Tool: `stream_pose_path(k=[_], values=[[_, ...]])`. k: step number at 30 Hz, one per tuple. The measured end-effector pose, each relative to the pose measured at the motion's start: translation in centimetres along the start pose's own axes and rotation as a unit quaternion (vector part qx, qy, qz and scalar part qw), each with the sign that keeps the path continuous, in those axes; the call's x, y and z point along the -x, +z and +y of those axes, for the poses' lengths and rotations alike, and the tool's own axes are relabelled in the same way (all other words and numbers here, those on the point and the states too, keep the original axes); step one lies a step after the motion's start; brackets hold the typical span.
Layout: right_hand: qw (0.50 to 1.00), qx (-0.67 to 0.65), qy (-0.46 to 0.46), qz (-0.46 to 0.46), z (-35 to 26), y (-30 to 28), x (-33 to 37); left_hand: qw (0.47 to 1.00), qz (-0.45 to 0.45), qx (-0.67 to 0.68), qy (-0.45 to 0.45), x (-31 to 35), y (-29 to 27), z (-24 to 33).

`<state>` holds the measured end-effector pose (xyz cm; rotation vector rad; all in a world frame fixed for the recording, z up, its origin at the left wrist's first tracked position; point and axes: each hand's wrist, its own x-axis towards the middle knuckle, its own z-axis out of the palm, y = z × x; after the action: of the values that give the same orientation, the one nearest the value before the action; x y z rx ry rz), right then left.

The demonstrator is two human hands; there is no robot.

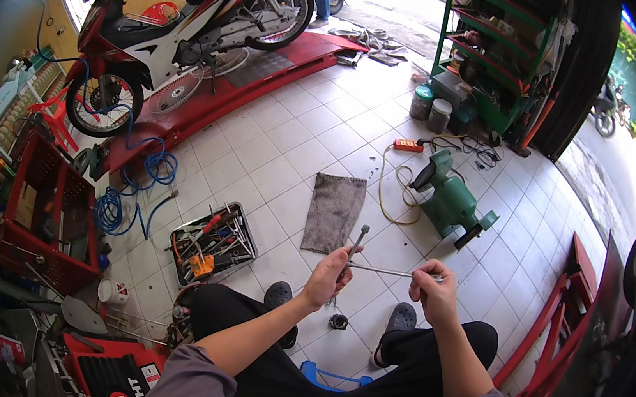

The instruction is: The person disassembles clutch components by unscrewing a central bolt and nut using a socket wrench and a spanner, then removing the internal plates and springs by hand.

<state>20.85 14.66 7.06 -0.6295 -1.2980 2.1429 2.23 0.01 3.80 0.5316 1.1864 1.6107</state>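
Between my hands is a T-shaped metal socket wrench (pixel 383 270). My left hand (pixel 329 277) is closed around the part where its bars meet, and one bar with a socket-like end sticks up past the fingers. My right hand (pixel 433 289) is closed on the far end of the long rod, pinching it with the fingertips. Below the hands, a small dark round metal part (pixel 337 322) sits on the tiles between my feet. Ahead of the left hand lies a grey, stained cloth (pixel 333 211). A metal tray (pixel 254 246) full of hand tools stands to the left.
A motorbike (pixel 198 39) stands on a red lift platform (pixel 243 89) at the back. A green machine (pixel 448 203) and an orange power strip (pixel 408 145) are at right, before a green shelf rack (pixel 489 46). Blue hose (pixel 111 210) coils beside a red tool cart (pixel 52 205) at left.
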Motion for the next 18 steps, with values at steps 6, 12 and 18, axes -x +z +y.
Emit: stream_pose_path(k=[6, 12, 18], values=[[0.986, 0.159, -0.021, -0.042, 0.2, 2.0, 0.6, 0.993, 0.098, -0.063, -0.008, -0.8, -1.2, -3.4], [0.969, 0.243, -0.021, -0.047, 0.8, 2.0, 0.7, 0.982, 0.159, -0.002, 0.099, -2.5, -2.3, -2.9], [0.875, 0.463, -0.103, -0.095, 1.9, 2.9, 1.1, 0.989, 0.101, 0.065, 0.088, -2.0, -3.5, -1.0]])
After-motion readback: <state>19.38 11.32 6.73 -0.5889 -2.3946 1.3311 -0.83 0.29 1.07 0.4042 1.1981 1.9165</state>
